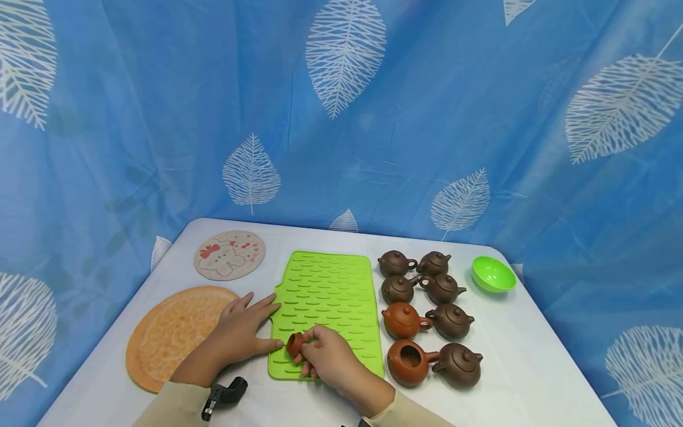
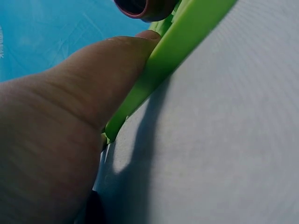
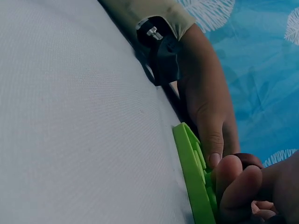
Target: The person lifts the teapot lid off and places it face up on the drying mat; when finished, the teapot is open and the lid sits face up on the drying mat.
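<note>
My right hand [image 1: 329,357] pinches a small reddish-brown teapot lid [image 1: 294,345] over the near left part of a green ridged mat [image 1: 331,290]. The lid is tipped so that its hollow underside shows. At the mat's left edge my left hand [image 1: 240,331] lies with fingers spread and thumb out, the thumb tip close beside the lid. The left wrist view has that thumb [image 2: 107,70] against the mat's rim, with the dark lid [image 2: 154,10] just above. To the mat's right stands a reddish-brown teapot [image 1: 400,375] with its top opening uncovered.
Behind the uncovered teapot is a lidded reddish-brown teapot [image 1: 401,320]. Several dark brown teapots [image 1: 462,366] stand around them in two columns. A green bowl [image 1: 493,274] sits at the far right. Leftward lie an orange round mat [image 1: 165,335] and a round rabbit-print mat [image 1: 229,255].
</note>
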Motion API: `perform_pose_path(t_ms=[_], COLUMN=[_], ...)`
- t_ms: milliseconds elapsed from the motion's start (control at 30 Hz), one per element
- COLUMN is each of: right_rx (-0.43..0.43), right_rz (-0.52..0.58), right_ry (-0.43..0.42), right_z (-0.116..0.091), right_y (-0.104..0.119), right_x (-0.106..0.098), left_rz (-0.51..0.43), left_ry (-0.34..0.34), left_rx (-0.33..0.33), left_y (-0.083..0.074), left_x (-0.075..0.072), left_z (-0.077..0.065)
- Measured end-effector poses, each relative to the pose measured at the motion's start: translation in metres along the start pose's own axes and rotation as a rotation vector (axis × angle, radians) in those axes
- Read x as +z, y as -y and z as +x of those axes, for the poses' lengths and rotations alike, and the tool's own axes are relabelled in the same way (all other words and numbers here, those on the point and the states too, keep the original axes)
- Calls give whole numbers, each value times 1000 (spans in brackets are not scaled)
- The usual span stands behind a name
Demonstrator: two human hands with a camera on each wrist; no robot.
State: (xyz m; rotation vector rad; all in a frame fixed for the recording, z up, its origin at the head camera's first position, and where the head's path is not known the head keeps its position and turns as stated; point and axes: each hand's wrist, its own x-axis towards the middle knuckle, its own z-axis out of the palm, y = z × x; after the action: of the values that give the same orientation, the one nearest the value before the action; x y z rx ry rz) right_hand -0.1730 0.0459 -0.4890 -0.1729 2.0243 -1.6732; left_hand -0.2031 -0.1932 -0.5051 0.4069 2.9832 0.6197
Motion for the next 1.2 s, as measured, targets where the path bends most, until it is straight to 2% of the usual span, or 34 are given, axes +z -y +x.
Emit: perform_pose_path(t_ms=[367, 567, 800, 900, 1067, 1200], right_rx=[15, 69, 107, 99, 62, 29], right_rz=[51, 97, 99, 34, -172, -236], right_ry=[-16, -41, -57, -53, -5, 54], right_z=[-1, -3, -6, -8, -16, -25], right_y=[-1, 2, 4, 6, 16, 28], right_x=[-3, -3, -5, -9, -23, -41], left_rz=[-3, -2, -11, -12, -3, -5], left_ry=[23, 42, 29, 26, 26, 23], left_rx=[-10, -21, -12, -10, -13, -14], left_y=[0, -2, -3, -3, -4, -4], left_x=[-1, -2, -3, -2, -2, -3], left_z=[1, 1, 0, 0, 1, 0])
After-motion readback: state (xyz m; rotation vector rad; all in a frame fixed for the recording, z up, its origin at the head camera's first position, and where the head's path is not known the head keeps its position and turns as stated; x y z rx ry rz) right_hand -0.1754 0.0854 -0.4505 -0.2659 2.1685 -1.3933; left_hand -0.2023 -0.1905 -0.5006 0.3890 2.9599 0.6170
